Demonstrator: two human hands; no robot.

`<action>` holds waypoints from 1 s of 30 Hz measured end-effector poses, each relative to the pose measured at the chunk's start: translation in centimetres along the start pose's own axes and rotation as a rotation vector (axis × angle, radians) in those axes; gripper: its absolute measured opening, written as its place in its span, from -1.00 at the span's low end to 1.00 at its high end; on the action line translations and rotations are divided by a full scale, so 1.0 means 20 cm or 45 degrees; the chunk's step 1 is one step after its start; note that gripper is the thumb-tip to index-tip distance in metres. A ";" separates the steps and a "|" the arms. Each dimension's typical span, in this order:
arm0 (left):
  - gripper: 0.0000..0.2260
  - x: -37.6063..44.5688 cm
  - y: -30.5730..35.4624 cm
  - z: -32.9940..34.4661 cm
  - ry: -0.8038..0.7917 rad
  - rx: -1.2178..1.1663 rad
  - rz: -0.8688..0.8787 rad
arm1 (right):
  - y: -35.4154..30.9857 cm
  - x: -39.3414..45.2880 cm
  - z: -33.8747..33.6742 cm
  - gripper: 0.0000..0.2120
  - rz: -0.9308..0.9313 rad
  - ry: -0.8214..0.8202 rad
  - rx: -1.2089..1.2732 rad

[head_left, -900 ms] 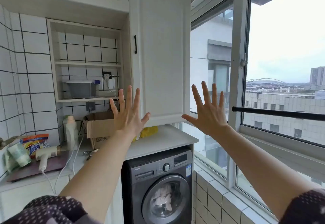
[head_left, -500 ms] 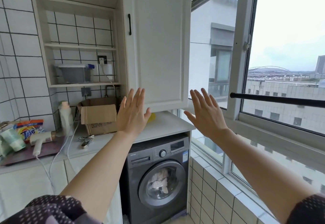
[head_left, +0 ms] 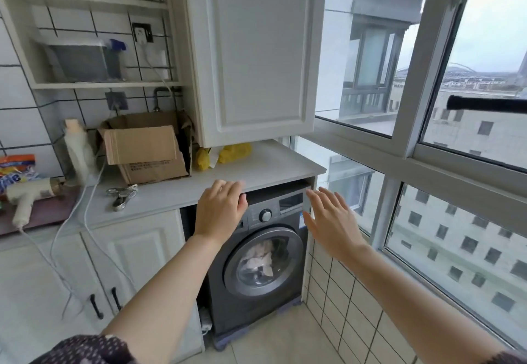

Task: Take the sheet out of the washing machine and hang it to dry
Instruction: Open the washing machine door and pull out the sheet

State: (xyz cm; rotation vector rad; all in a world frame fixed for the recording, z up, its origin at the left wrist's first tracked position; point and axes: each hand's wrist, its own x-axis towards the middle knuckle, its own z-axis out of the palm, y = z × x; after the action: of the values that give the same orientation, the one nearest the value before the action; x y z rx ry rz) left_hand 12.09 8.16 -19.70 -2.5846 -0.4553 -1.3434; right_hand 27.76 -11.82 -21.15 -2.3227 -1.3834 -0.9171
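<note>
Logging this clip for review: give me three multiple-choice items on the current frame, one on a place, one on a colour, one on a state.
1. Where does the cardboard box stand?
A. on the floor
B. on the countertop
C. on the shelf

2. What colour is the washing machine?
A. dark grey
B. white
C. red

3. How is the washer door?
A. wide open
B. removed
C. closed

Answers: 1 B, it sits beside the white bottle; 2 A, its front is dark grey; 3 C, laundry shows behind the glass.

Both your arms reach forward, sleeves at the elbows. Your left hand hangs with fingers loosely bent (holding nothing); your right hand is spread flat.
</note>
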 end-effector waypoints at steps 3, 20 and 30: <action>-0.83 -0.08 -0.09 0.24 -0.136 -0.061 -0.039 | -0.03 0.00 0.26 -0.57 0.041 -0.098 0.042; -0.85 -0.39 -0.18 1.38 -0.777 -0.343 -0.653 | 0.25 0.07 1.34 -0.62 0.249 -0.693 0.125; -0.86 -0.29 0.05 1.97 -0.828 -0.494 -1.638 | 0.69 0.27 1.94 -0.62 0.144 -1.011 0.270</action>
State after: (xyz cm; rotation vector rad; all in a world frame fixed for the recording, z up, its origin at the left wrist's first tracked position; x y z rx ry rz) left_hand 39.30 18.40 -47.06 -3.0170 -2.4591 -0.6819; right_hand 56.03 5.75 -45.95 -2.6596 -1.4728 0.2344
